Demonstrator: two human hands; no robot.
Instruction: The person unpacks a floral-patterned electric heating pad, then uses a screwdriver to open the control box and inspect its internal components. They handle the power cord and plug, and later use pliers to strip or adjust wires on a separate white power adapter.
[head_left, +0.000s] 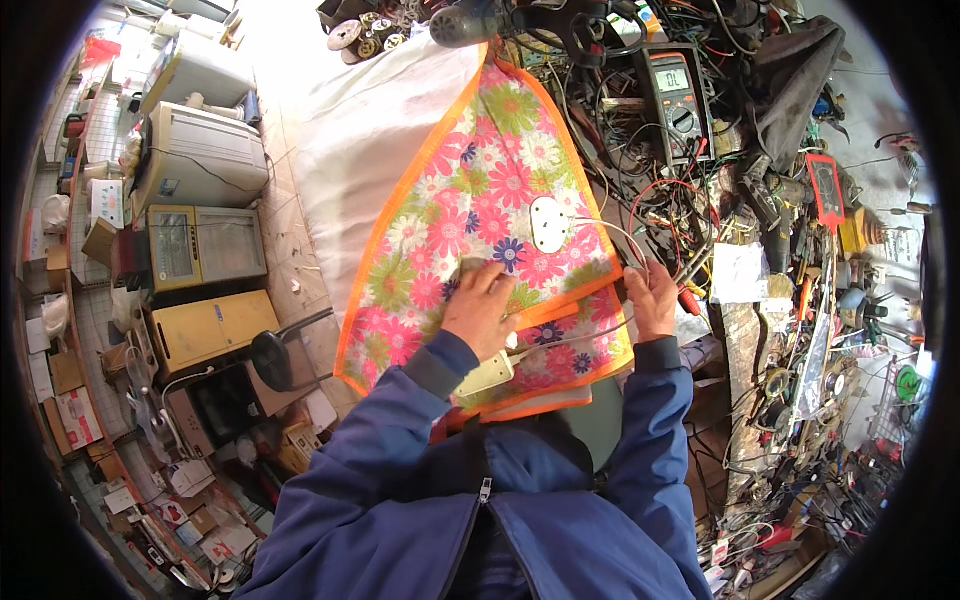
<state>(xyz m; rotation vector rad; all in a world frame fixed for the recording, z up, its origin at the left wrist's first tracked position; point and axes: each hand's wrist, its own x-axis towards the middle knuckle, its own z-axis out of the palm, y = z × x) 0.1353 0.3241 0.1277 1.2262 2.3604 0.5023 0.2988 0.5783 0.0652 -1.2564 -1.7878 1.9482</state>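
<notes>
A floral cloth with orange edging point(450, 240), looking like an electric blanket, is spread and partly folded before me. My left hand point(482, 310) lies on it, fingers stretched over the pink and white flowers. Beside that wrist is a cream control box point(488, 376), partly hidden by my sleeve. A white oval connector plate point(549, 224) sits flat on the cloth, with a pale lead running off to the right. At the cloth's right edge, my right hand point(652, 300) is closed round a thin cable point(590, 335), which stretches toward the control box.
A multimeter point(678, 105) with red leads stands at the back right, among tangled wires and parts. A red-handled probe point(689, 301) lies by my right hand. White boxy appliances point(205, 160), a yellow cabinet point(215, 328) and shelves of small goods line the left.
</notes>
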